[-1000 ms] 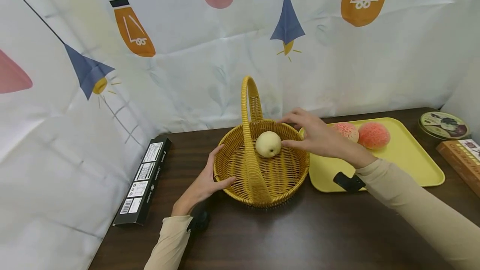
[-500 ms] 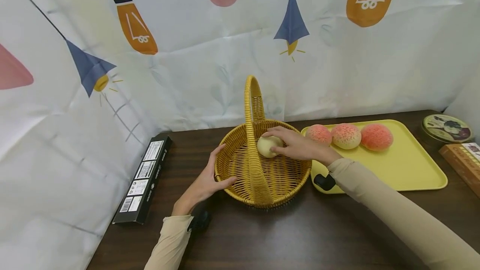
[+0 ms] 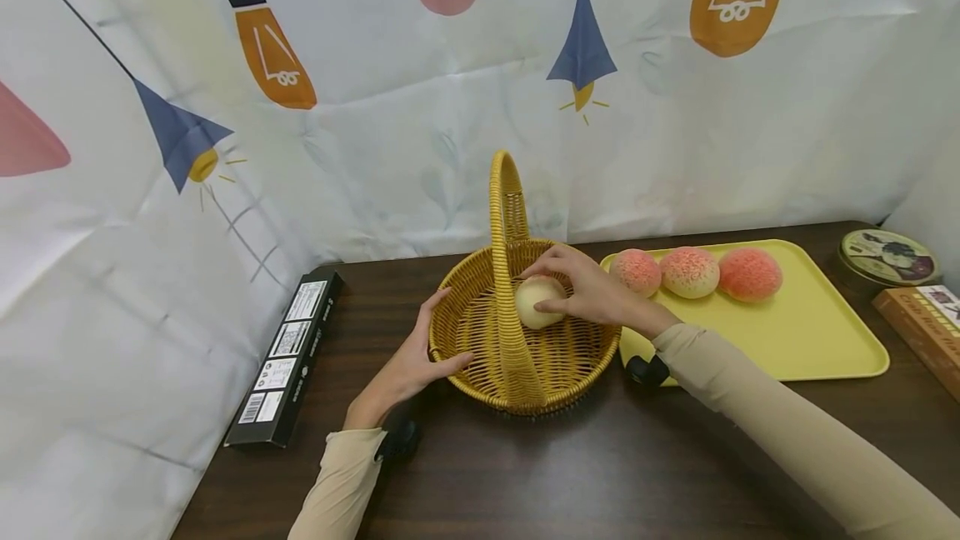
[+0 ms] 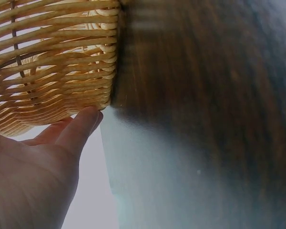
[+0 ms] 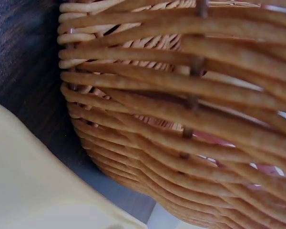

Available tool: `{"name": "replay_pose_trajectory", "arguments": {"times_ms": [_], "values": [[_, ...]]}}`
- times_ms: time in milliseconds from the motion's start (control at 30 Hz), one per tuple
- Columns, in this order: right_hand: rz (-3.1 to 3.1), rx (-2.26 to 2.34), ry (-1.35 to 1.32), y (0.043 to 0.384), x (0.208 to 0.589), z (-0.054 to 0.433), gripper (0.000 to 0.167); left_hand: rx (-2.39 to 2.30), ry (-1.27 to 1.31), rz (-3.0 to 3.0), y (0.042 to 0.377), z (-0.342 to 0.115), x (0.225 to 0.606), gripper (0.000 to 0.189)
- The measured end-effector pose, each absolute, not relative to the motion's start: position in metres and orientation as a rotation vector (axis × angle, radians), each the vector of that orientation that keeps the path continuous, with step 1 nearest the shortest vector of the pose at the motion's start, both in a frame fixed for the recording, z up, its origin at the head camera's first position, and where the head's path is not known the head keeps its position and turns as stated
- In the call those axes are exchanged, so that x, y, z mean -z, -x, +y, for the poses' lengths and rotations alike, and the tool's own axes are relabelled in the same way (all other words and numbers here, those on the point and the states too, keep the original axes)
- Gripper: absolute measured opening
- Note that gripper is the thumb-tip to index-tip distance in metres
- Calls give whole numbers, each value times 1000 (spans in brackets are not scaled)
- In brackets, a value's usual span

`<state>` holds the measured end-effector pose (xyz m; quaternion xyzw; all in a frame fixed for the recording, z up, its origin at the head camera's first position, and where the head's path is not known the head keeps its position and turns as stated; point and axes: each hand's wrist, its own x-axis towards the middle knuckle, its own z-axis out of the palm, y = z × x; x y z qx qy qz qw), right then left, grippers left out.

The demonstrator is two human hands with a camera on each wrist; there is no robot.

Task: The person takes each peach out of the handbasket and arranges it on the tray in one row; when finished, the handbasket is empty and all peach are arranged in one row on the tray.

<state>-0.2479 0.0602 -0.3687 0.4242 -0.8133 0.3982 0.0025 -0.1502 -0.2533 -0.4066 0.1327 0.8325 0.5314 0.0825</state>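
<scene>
A yellow wicker basket (image 3: 517,394) with a tall arched handle stands mid-table. In it, right of the handle, is a round pale yellow pear-like fruit (image 3: 537,304). My right hand (image 3: 592,290) reaches over the basket's right rim, thumb and fingers on either side of the fruit. Against the basket's left side rests my left hand (image 3: 408,365), fingers and thumb spread fairly straight. The left wrist view shows its thumb (image 4: 81,129) touching the woven wall (image 4: 52,67). In the right wrist view the basket wall (image 5: 157,105) hides the right hand and fruit.
To the right lies a yellow tray (image 3: 810,340) with pink-speckled peaches (image 3: 750,274) along its back. Beyond it are a round tin (image 3: 888,255) and a brown box (image 3: 918,323). A long black box (image 3: 285,357) lies left. A patterned curtain (image 3: 375,173) hangs behind.
My right hand has moved left onto the fruit and brought its thumb and fingers round it. The fruit has shifted slightly toward me. My left hand has stayed at the basket's side.
</scene>
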Motion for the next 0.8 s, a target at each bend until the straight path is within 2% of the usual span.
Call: {"name": "replay_pose_trajectory", "arguments": {"times_ms": [267,533,800], "values": [[-2633,-1243,-1338,245,369,60,48,-1570,-385,2508,150,-253,407,101],[-2624,-1282,-1390,243,371,55,43,-1563,-369,2510,149,-253,406,101],[-2630,-1227,-1467,239,372,49,46,-1567,-361,2510,149,-252,405,100]]}}
